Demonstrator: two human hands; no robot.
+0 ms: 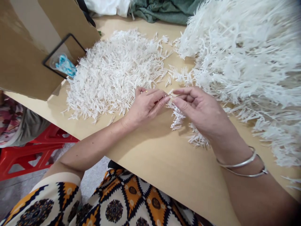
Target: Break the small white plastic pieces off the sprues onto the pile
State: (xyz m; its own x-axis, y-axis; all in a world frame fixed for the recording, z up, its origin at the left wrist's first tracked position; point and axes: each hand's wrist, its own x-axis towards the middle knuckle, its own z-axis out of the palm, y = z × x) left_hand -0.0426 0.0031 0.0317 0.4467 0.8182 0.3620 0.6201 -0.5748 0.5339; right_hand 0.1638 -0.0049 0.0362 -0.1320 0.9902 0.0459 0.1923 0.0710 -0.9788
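My left hand (148, 106) is closed, thumb and fingertips pinched on one end of a white, bristly plastic-looking sprig (177, 116). Facing it, my right hand (203, 110) has its thumb and index finger close together at the same sprig, which hangs down between the hands. The exact grip at the fingertips is too small to make out. Below my right palm lies another white bristly piece (198, 138). A pile of short loose white pieces (117, 67) sits beyond my left hand. To the right rises a larger heap of longer white strands (244, 56).
A cardboard box (30, 40) stands at the left of the table (150, 157), with a black wire frame and a clear cup (63, 64) holding something blue and white. Green cloth (164, 11) lies at the back. Red stools (28, 158) and a seated person's clothing show at the left.
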